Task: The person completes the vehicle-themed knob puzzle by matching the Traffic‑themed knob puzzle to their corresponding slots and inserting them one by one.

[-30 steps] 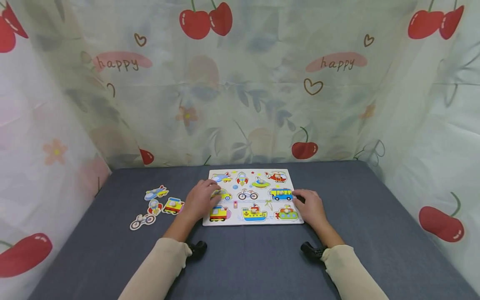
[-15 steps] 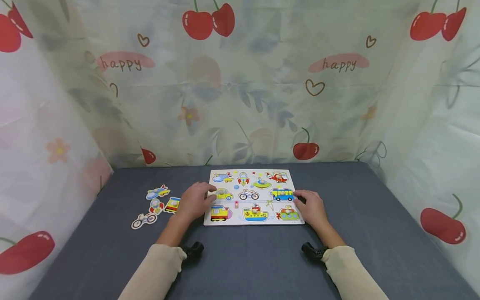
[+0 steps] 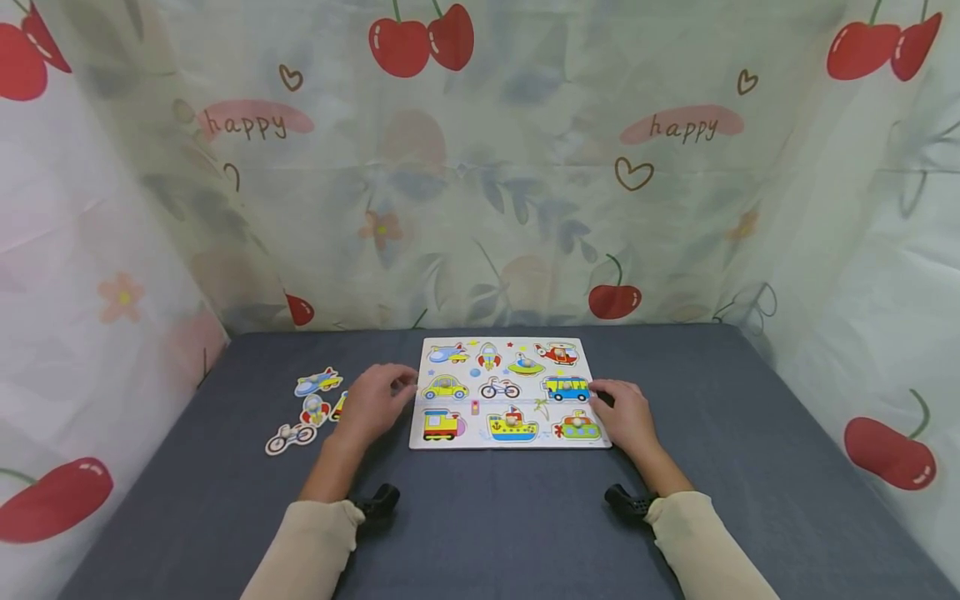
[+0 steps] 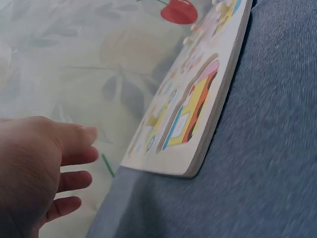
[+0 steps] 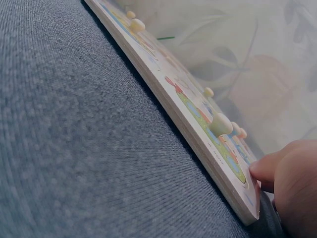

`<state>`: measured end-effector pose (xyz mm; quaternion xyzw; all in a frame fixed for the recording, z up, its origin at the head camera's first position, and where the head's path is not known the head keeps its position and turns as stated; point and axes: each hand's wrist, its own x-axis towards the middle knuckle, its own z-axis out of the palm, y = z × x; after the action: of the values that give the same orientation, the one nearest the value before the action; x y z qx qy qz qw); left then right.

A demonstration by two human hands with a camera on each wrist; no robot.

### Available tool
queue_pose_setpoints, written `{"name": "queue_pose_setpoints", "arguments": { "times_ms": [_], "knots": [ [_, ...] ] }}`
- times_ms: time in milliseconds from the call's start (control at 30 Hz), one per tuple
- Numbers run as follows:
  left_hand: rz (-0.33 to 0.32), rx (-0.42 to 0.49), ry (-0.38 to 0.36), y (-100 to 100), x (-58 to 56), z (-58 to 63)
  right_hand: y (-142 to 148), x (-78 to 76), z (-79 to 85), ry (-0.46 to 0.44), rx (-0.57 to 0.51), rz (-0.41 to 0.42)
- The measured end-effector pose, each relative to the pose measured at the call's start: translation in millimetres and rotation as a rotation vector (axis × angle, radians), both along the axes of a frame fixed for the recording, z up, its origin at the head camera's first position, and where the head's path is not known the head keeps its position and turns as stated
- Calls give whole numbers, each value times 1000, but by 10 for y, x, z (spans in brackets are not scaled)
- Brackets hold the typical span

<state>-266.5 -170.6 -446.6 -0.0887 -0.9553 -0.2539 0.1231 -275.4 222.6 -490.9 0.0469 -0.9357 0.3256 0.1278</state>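
Note:
A white puzzle board [image 3: 480,446] printed with vehicles lies mid-table. My left hand [image 3: 371,406] hovers just left of it, holding nothing, its fingers loosely bent; the left wrist view shows it off the board's corner. A knobbed car piece [image 3: 446,387] sits in the board near that hand, above the train recess [image 4: 190,114]. My right hand [image 3: 626,412] rests at the board's right edge, fingertips touching beside the bus piece [image 3: 567,388]. Loose to the left lie an airplane piece [image 3: 318,382], a rocket piece [image 3: 314,410], a motorcycle piece [image 3: 291,438] and a train piece [image 3: 339,407], mostly hidden behind my left hand.
Knobbed helicopter [image 3: 558,353], flying saucer [image 3: 526,365], ship [image 3: 513,425] and submarine [image 3: 577,426] pieces sit in the board. A dark grey cloth [image 3: 495,525] covers the table. Patterned curtains [image 3: 480,208] stand at the back and both sides.
My left hand has drawn back leftward from over the car to beyond the board's left edge, uncovering the car and covering more of the loose train piece. My right hand stays at the right edge.

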Motion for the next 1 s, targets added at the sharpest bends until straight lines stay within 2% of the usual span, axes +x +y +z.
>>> {"name": "queue_pose_setpoints", "arguments": {
  "times_ms": [233, 500, 733, 1000],
  "knots": [
    [-6, -10, -68, -160, -4, -20, 7, -2, 3, -22, -1, -8],
    [31, 61, -139, -335, 19, -20, 16, 5, 3, -16, -4, -4],
    [29, 133, -116, -483, 54, -27, 16, 13, -20, -27, -7, -8],
    [47, 111, -96, -644, 55, -67, 5, -11, -6, -22, -5, -1]
  ]
}}
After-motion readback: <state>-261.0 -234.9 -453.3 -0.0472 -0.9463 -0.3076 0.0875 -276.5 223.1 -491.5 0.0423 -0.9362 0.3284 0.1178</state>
